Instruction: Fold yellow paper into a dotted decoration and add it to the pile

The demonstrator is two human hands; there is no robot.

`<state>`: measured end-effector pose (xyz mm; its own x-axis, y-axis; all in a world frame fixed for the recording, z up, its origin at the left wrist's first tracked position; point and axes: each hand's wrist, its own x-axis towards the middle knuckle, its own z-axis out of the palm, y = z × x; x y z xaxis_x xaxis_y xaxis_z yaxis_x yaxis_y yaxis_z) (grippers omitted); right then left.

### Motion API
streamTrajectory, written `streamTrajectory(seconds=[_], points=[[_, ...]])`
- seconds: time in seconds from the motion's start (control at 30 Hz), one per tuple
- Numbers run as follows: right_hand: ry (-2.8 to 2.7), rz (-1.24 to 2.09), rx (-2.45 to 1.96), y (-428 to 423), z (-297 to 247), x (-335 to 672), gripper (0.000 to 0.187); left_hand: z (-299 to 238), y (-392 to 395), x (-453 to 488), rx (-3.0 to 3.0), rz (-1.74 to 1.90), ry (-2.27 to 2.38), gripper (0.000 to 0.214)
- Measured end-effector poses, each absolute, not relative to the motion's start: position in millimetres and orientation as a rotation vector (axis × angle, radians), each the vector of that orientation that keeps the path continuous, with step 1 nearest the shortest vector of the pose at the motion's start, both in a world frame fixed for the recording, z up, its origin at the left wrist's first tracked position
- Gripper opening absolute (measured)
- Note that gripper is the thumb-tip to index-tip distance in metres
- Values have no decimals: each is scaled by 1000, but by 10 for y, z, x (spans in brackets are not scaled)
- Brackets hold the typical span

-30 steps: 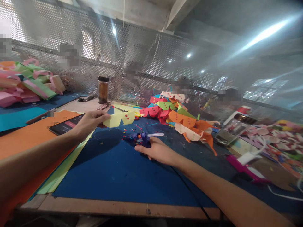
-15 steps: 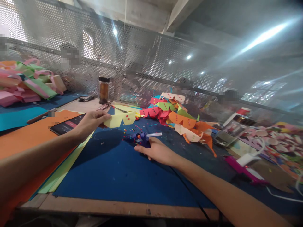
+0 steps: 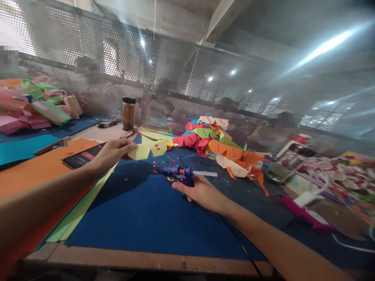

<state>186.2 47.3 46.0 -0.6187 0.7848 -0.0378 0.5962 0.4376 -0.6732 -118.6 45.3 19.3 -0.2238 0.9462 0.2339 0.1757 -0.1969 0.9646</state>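
Note:
My left hand [image 3: 113, 153] pinches a folded yellow paper piece [image 3: 148, 148] with small red squares on it, held just above the blue sheet [image 3: 140, 210]. My right hand [image 3: 200, 192] grips a small purple glue gun [image 3: 183, 173] with a clear glue stick poking out the back. The gun's nozzle points left, a short way below and to the right of the yellow piece. The gun's black cord runs back under my right forearm.
A pile of folded coloured paper pieces [image 3: 219, 146] lies behind the gun. A phone [image 3: 83, 155] rests on orange sheets [image 3: 35, 171] at left. A brown jar [image 3: 128, 113] stands by the perforated metal screen. Pink and green strips [image 3: 35, 105] heap at far left; a glass jar [image 3: 285, 162] and scraps at right.
My right hand has shifted the glue gun a little to the right and slightly down. My left hand keeps the yellow piece almost where it was.

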Motion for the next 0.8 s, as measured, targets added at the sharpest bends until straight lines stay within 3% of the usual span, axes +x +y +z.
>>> streamTrajectory(seconds=[0.23,0.5,0.8], points=[[-2378,841,-1251,401,520,1993,51,203,451,-1162,1350,1484,1403,34],[-2360,539,-1298,358,557,1972,45,203,439,-1153,1374,1439,1404,32],[-2321,447,-1212,368,576,1941,35,208,424,-1124,1391,1414,1374,31]])
